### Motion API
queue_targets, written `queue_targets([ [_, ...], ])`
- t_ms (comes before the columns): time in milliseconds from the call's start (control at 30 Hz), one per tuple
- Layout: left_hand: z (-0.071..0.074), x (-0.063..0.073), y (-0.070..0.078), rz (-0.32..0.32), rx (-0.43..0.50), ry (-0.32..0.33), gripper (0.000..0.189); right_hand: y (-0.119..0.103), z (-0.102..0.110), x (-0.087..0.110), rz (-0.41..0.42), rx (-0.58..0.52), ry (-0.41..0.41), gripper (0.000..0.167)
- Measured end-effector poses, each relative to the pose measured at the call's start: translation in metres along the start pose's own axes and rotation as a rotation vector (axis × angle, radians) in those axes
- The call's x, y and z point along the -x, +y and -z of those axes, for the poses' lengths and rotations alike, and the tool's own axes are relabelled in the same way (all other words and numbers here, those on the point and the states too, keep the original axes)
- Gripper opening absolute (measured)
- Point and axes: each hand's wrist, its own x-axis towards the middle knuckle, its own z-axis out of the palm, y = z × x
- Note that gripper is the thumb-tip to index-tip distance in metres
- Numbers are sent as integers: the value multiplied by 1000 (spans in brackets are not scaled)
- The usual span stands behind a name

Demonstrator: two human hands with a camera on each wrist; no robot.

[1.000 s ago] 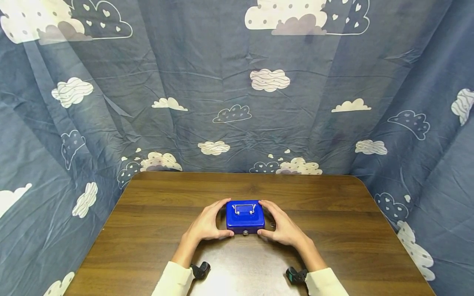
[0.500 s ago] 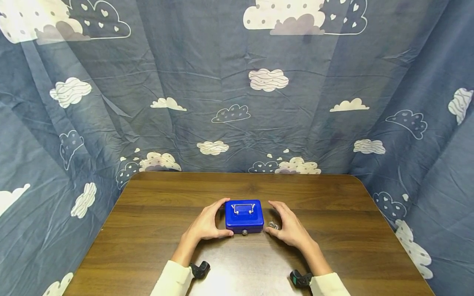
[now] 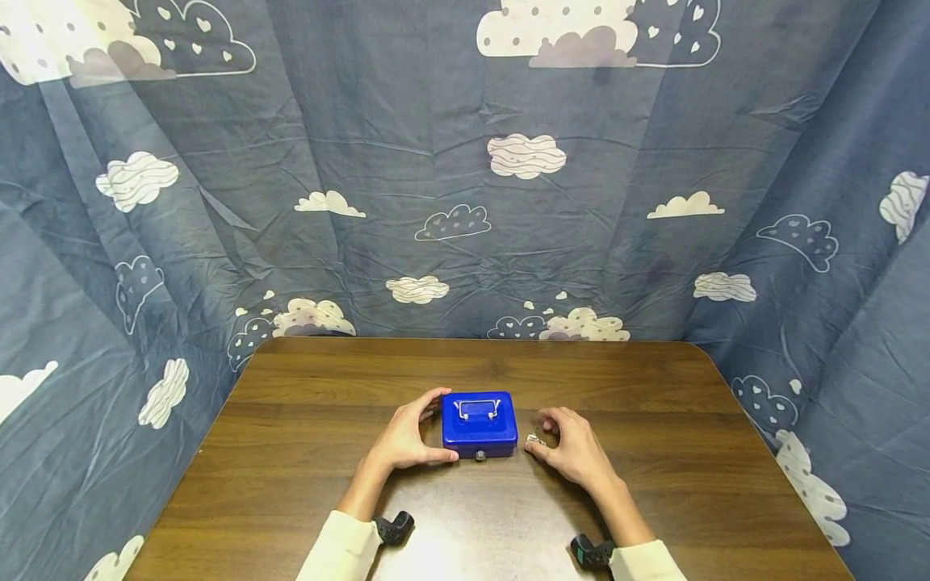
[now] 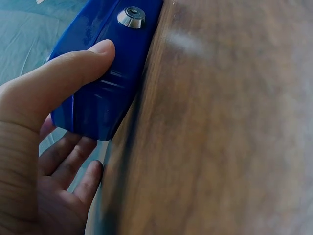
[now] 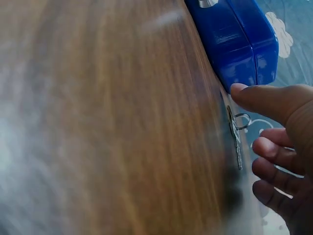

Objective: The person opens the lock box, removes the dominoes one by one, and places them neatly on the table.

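1. Presently my left hand, thumb in front and fingers behind, holds the blue box at lower middle of the head view; a light, steady grip should suffice
2. My right hand, half-open and gripping nothing, curves around the keys, just right of the box; I'd pinch them squarely
3. I can't tell whether the thumb touches them, or count them; the box's far side is hidden

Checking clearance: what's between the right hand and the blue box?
A metal key ring lies between the right hand and blue box, in the head view.
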Motion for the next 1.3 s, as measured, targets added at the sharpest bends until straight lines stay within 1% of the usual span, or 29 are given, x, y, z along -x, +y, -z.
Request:
queue_targets([
  [67,0,0,-1,10,27,-3,108,0,0,0,-20,2,-10,47],
  [167,0,-1,-2,13,43,1,108,-1,0,1,-56,9,-27,41],
  [367,-1,-2,-1,40,89,15,105,-4,1,1,-134,30,-54,35],
  [467,-1,-2,-1,48,112,28,103,-5,1,1,-146,45,-61,33],
  [667,-2,-3,-3,57,141,55,100,-9,-2,-1,-143,58,-58,25],
  [933,-5,-3,-4,119,189,66,98,-14,-8,-1,-152,92,-34,22],
  [1033,-6,-4,-5,130,210,66,97,-16,-10,1,-127,124,-5,21],
  [1200,-5,-4,-4,142,226,65,96,-18,-14,3,-19,217,65,21],
  [1300,-3,-4,-2,138,230,70,95,-19,-16,4,16,254,87,23],
])
